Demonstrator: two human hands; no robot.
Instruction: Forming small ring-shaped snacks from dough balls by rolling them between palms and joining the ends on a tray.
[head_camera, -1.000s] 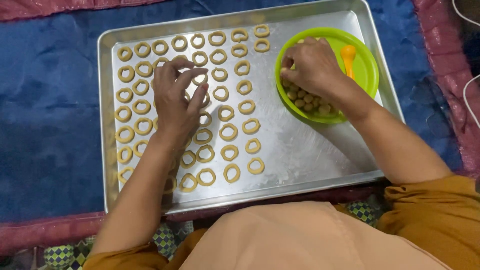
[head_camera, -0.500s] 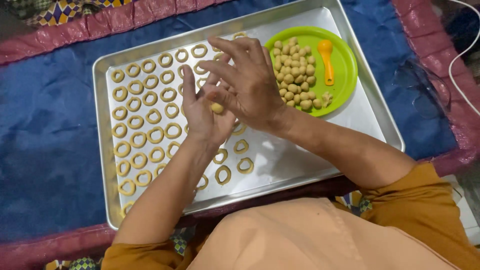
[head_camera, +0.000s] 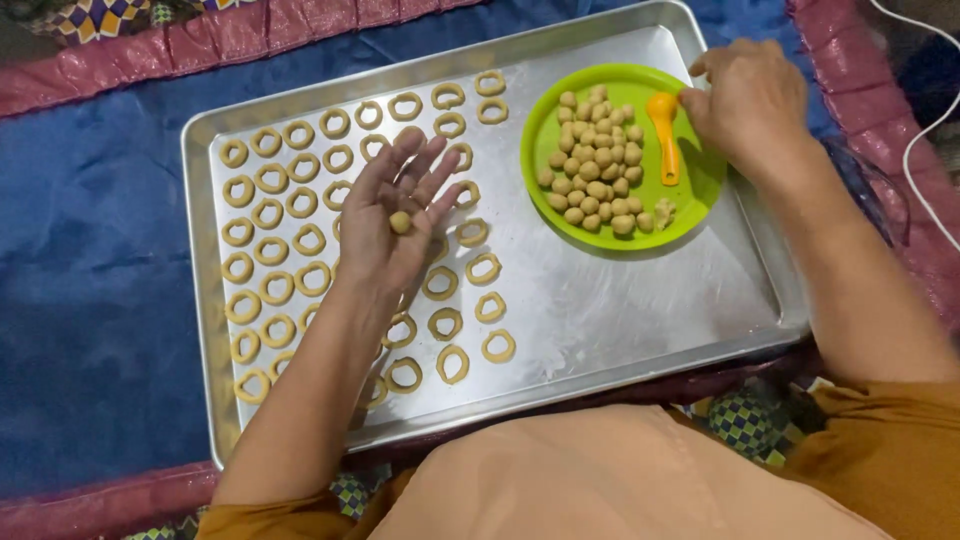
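My left hand (head_camera: 392, 222) lies open, palm up, over the metal tray (head_camera: 640, 320), with one small dough ball (head_camera: 400, 222) resting on the palm. My right hand (head_camera: 752, 105) is loosely curled at the rim of the green plate (head_camera: 700, 185), empty as far as I can tell, just beside the one orange spoon (head_camera: 664, 135). The plate holds about thirty dough balls (head_camera: 590, 180). Around forty dough rings (head_camera: 290, 240) lie in rows on the tray; my left arm hides some. A blue cloth (head_camera: 90, 260) lies underneath.
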